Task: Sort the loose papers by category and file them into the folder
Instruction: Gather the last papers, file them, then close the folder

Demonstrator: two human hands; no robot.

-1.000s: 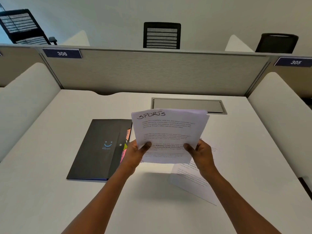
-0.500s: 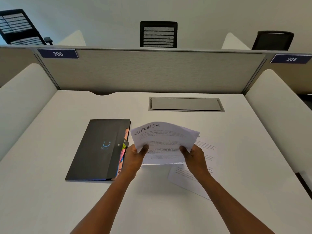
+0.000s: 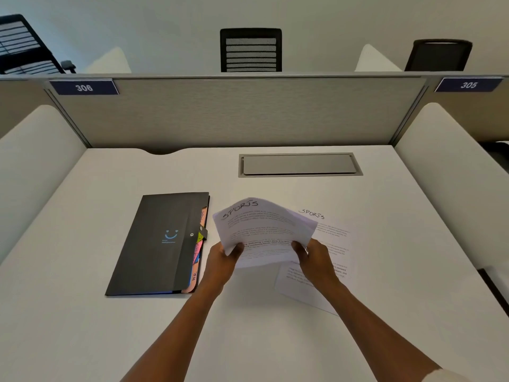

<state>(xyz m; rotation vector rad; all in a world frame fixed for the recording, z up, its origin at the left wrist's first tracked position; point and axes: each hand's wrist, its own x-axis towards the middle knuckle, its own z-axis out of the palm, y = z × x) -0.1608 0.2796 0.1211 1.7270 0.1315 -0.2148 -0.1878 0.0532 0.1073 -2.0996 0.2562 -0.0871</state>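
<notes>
Both hands hold a small stack of white papers [image 3: 261, 230] headed "SPORTS" just above the desk; the sheets bow upward in the middle. My left hand [image 3: 221, 264] pinches the lower left edge and my right hand [image 3: 316, 261] the lower right edge. Under and to the right of the stack lies another sheet [image 3: 334, 244], also headed "SPORTS", flat on the desk. Left of my hands lies the black folder [image 3: 157, 244], shut, with a blue smile logo and coloured tabs showing along its right edge.
The white desk [image 3: 82, 312] has a grey cable hatch [image 3: 298, 164] at the back centre. Grey partition walls with signs 306 and 305 close the back, padded white dividers the sides. Black chairs stand beyond the partition.
The held stack has tilted down from upright toward the desk and now bows. The second "SPORTS" sheet on the desk has come into view beside it.
</notes>
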